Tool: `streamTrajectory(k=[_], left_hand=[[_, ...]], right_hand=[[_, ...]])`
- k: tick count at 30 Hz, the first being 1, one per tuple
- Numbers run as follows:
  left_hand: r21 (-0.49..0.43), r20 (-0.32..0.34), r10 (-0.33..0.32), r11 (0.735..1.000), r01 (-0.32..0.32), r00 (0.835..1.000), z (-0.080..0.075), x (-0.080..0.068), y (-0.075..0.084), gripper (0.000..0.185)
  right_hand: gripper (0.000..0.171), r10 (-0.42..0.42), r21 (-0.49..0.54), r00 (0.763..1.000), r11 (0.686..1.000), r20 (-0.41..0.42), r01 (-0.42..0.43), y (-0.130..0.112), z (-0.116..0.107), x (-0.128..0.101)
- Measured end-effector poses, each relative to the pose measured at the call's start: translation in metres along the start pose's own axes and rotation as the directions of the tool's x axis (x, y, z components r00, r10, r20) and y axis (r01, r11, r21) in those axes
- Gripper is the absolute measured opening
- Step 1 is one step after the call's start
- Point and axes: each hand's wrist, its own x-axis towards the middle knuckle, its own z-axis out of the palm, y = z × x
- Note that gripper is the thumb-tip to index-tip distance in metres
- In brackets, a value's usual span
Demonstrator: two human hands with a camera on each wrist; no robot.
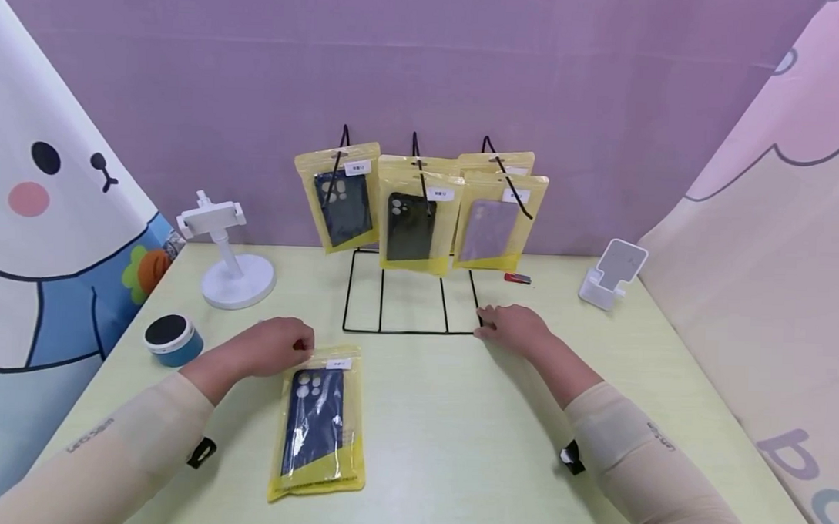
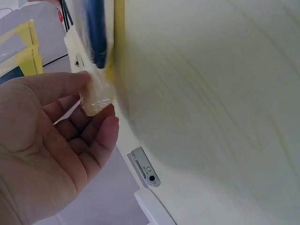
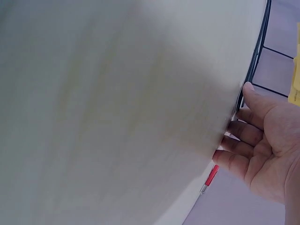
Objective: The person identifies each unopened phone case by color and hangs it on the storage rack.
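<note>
A clear and yellow bag with a dark blue phone case inside (image 1: 314,424) lies near the table's front left. My left hand (image 1: 271,347) pinches its top end; in the left wrist view the thumb is on the bag's clear flap (image 2: 97,96), with the fingers curled behind. At the front right corner of a black wire display rack (image 1: 410,333), my right hand (image 1: 517,331) grips the frame between thumb and fingers. In the right wrist view the fingertips (image 3: 222,156) reach the tabletop beside the wire. Bagged phone cases, dark blue (image 1: 343,205), black (image 1: 410,229) and purple (image 1: 488,232), hang from the rack's hooks.
A white phone stand (image 1: 238,280) and a blue round speaker-like object (image 1: 174,340) stand at the left. Behind the right hand lies a red USB stick (image 1: 517,278). A small white phone holder (image 1: 612,274) stands at the back right, before the purple backdrop (image 1: 605,122).
</note>
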Motion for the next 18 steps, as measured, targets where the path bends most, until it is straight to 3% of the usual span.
streamTrajectory(k=[10,15,18], left_hand=[[-0.204,-0.024,0.057,0.977,-0.06,0.998,-0.014,0.0,0.001,0.012],[-0.309,-0.12,0.107,0.941,-0.14,0.987,-0.028,-0.005,0.007,0.012],[-0.362,-0.185,0.098,0.918,-0.16,0.978,-0.038,-0.01,0.013,0.014]], right_hand=[[0.058,0.01,0.008,1.0,1.0,0.019,-0.01,0.0,0.0,0.001],[0.058,-0.002,0.009,1.0,1.0,0.023,0.002,0.002,0.0,0.002],[0.058,-0.008,0.012,1.0,1.0,0.021,0.008,0.002,0.0,0.001]])
